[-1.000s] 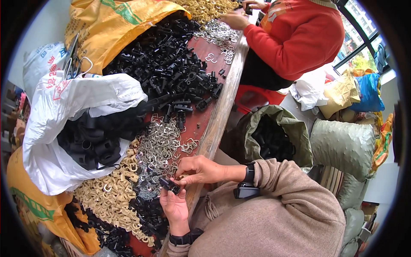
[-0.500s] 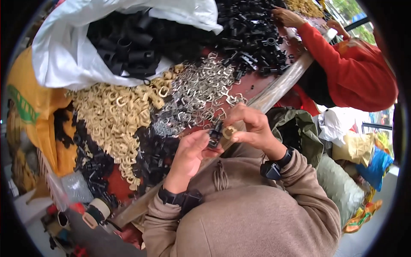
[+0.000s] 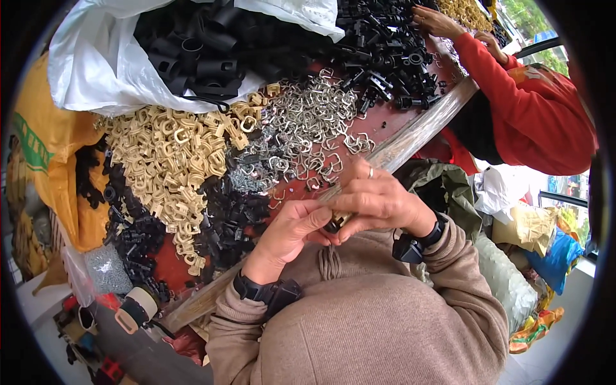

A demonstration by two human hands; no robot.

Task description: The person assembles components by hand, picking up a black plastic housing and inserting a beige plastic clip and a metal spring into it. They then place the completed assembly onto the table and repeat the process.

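My left hand (image 3: 290, 232) and my right hand (image 3: 380, 204) meet just over the near edge of the table. Between them is a small black plastic part with a tan plastic piece (image 3: 340, 219) against it, mostly covered by my fingers. My left thumb and fingers pinch the black part from the left. The fingers of my right hand curl over the tan piece from above. Beyond my hands lie heaps of bent silver metal clips (image 3: 314, 112), tan plastic pieces (image 3: 167, 154) and small black plastic parts (image 3: 228, 221).
A white sack (image 3: 86, 70) of black tubes (image 3: 215, 38) stands at the back left, beside an orange sack (image 3: 54, 173). A plastic-wrapped rail (image 3: 423, 131) edges the red table (image 3: 173, 269). At the far right, a person in red sleeves (image 3: 507, 90) reaches toward more black parts (image 3: 378, 45).
My right hand has closed in over the black part, bringing the tan piece against it and hiding most of both. My left hand keeps its pinch.
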